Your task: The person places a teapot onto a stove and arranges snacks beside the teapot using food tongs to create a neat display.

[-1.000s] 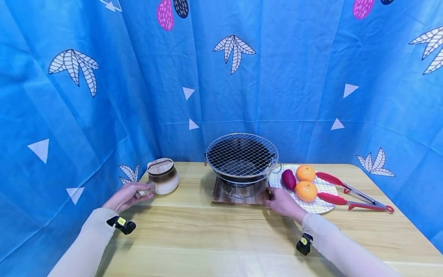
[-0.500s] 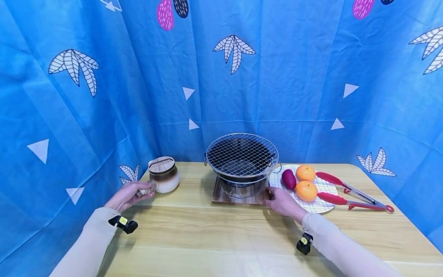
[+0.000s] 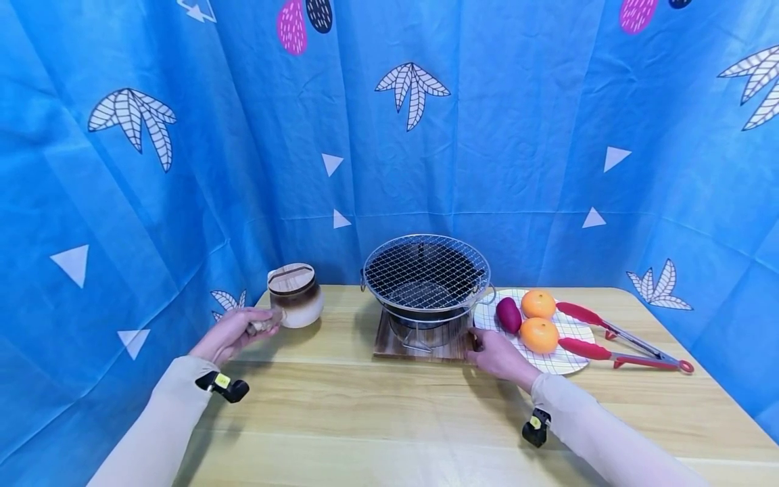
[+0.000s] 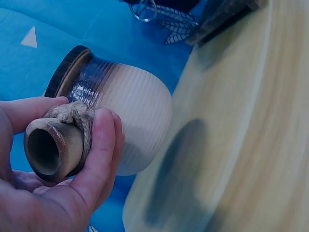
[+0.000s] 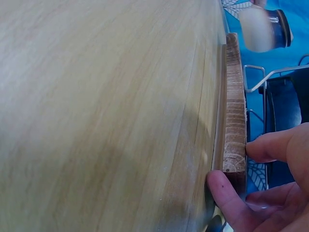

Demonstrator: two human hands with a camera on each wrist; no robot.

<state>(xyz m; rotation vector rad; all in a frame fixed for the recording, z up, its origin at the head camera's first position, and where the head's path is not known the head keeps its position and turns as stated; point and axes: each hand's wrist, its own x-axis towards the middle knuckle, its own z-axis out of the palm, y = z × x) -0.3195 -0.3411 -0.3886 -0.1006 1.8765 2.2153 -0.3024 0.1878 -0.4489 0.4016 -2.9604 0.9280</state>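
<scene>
My left hand grips the hollow side handle of a ribbed white-and-brown clay pot. Twine is wrapped round the handle, close to my fingers. A wooden lid sits on the pot. In the left wrist view the pot is raised over the table, its dark shadow apart from it. My right hand pinches the near right corner of a dark wooden board, one fingertip on its top and another low at its edge. On that board stands a round grill with a wire mesh top.
Right of the grill, a checked white plate holds two oranges and a purple oval food piece. Red-tipped tongs lie partly over the plate. A blue curtain rises behind the wooden table.
My left hand has moved up and slightly right with the clay pot, which now shows higher than before. My right hand, the board and the grill have stayed put.
</scene>
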